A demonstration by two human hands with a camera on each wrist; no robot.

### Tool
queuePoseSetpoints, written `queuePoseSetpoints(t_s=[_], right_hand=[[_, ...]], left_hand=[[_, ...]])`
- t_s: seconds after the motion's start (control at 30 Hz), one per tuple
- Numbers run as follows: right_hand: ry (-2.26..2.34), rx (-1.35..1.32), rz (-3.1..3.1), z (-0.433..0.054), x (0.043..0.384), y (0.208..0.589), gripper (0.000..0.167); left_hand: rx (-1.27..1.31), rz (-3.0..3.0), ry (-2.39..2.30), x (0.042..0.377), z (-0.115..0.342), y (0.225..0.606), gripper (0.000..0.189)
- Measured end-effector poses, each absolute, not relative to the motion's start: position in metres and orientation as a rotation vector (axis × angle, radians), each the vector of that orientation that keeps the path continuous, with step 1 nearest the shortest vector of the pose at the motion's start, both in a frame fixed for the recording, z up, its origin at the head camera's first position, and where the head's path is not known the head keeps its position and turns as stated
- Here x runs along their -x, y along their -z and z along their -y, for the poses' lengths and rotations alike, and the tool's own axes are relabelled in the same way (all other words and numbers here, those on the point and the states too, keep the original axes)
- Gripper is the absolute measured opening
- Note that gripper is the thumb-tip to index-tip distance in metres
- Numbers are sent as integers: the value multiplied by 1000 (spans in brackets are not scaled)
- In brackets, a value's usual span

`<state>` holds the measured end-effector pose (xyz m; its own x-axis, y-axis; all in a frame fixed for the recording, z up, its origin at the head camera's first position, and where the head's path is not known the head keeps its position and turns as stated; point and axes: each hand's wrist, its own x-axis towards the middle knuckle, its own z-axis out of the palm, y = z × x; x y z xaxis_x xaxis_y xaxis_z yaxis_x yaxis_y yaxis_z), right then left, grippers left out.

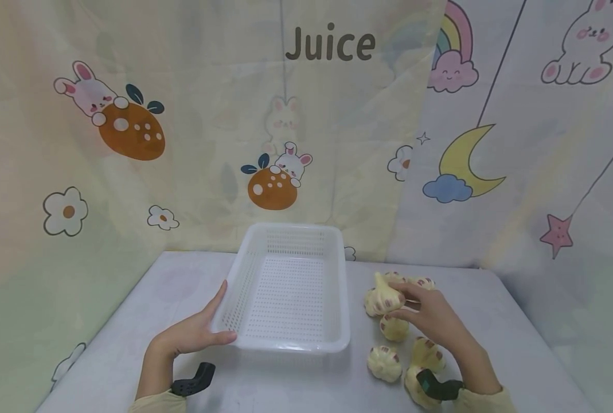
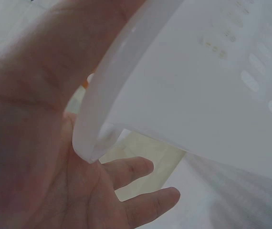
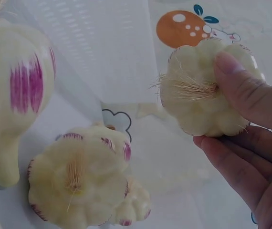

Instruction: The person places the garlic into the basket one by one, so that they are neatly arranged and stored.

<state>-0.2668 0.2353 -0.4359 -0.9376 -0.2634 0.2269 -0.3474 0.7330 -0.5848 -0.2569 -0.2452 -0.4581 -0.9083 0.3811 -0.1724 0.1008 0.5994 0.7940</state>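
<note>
My left hand [image 1: 195, 330] holds the near left corner of a white plastic basket [image 1: 344, 287], its thumb at the near rim and fingers along the left side. In the left wrist view the basket's rim [image 2: 90, 124] lies between thumb and fingers. On the right, my right hand [image 1: 430, 315] pinches a garlic bulb [image 1: 386, 295] between thumb and fingers, above other bulbs. The right wrist view shows this held bulb [image 3: 207, 95] with its root tuft facing the camera.
Several more garlic bulbs lie right of the basket, including a single bulb [image 1: 385, 363] near the front and others beside the right wrist's black camera mount [image 1: 440, 387]. A printed cloth [image 1: 208, 172] hangs behind the white table [image 1: 285, 387].
</note>
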Motion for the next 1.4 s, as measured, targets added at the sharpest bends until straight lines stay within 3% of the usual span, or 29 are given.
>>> queuePoseSetpoints(t_s=[1.4], right_hand=[[-1179, -656, 2679, -188, 258, 439, 57]], left_hand=[[-409, -2514, -1204, 256, 246, 457, 118]])
